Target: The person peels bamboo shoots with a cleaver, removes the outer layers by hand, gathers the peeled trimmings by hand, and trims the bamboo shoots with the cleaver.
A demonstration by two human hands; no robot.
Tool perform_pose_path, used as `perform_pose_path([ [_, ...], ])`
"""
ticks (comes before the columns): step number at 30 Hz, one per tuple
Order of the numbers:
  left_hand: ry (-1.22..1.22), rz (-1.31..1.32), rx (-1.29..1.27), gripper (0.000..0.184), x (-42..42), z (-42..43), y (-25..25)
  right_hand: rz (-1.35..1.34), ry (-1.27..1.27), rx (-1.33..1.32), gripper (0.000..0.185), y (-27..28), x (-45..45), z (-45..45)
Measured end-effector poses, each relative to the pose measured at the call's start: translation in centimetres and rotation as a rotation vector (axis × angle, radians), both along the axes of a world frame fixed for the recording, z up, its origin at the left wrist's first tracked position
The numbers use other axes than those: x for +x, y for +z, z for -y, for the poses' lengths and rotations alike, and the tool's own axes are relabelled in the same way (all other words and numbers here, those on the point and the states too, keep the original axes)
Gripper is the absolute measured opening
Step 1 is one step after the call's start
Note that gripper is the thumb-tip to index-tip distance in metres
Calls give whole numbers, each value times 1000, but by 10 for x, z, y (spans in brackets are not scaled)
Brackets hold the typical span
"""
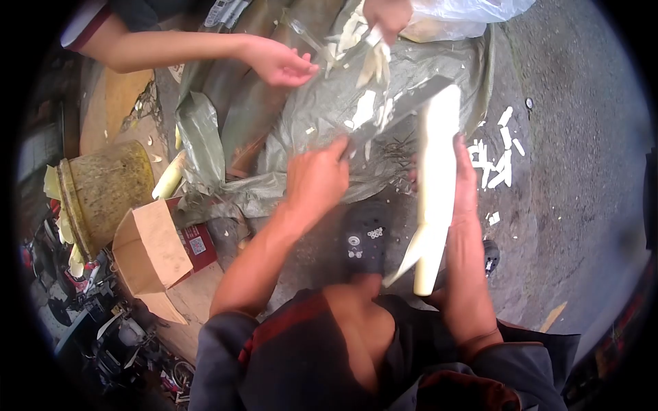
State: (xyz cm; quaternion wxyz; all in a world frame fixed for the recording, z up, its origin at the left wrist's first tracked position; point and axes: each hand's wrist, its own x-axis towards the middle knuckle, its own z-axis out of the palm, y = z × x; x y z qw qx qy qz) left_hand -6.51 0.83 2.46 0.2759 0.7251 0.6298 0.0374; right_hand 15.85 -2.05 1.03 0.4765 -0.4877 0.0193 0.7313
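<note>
My left hand is closed round the handle of a wide-bladed knife, whose blade points up and to the right. The blade's far end meets or overlaps the upper part of a long pale stalk. Wrapped round that stalk from the right and behind is my right hand, its thumb along the side. The stalk stands nearly upright in the view, with a loose strip at its lower left. White shavings lie on the grey-green plastic sheet beyond the knife.
Across the sheet are a co-worker's hands, one near pale strips. White pieces lie on the ground at right. A dirty yellow bucket, an open cardboard box and another stalk are at left. A plastic bag sits at the top.
</note>
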Motion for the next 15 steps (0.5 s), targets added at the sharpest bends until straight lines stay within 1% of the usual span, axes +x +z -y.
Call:
perform_pose_path([
  [2, -14, 10, 31, 40, -2, 11, 3, 180, 1, 66, 60, -9, 18, -3],
  [4, -35, 21, 104, 45, -3, 19, 1, 337, -26, 62, 57, 2, 26, -10],
  [8, -69, -71, 66, 55, -5, 22, 11, 515, 29, 84, 50, -15, 47, -15],
  [9, -80, -85, 76, 57, -9, 23, 13, 458, 49, 65, 57, -16, 51, -14],
  [12, -82, -136, 111, 59, -20, 28, 19, 553, 80, 41, 64, -28, 46, -17],
  [13, -80, -154, 120, 60, -24, 31, 20, 605, 96, 20, 70, -28, 41, -17],
  [14, -78, -169, 129, 60, -30, 35, 20, 714, 143, -44, 74, -29, 34, -20],
  [15, -76, -183, 140, 61, -37, 40, 18, 751, 186, -35, 75, -42, 32, -20],
])
